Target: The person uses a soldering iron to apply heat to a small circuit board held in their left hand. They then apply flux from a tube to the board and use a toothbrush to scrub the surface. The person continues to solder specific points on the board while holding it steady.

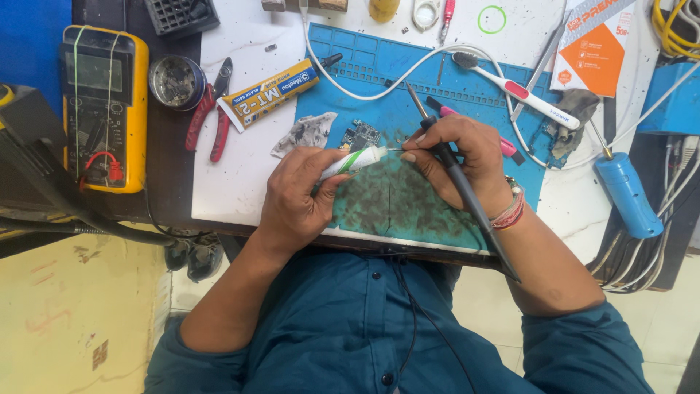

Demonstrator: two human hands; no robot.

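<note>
My left hand (302, 193) grips a small white tube with a green stripe (355, 160), nozzle pointing right. My right hand (459, 157) holds a dark soldering iron (437, 142) like a pen, its metal tip angled up and left, while its thumb and forefinger pinch at the tube's nozzle. Both hands hover over a stained blue work mat (394, 204). A small circuit board (360, 136) lies on the mat just above the tube.
A yellow multimeter (102, 109), round tin (175, 82), red-handled cutters (208, 117) and a yellow glue tube (271, 93) lie left. A crumpled tissue (306, 133), toothbrush (518, 91), white cable, orange-white box (594, 47) and blue cylindrical tool (627, 193) lie around.
</note>
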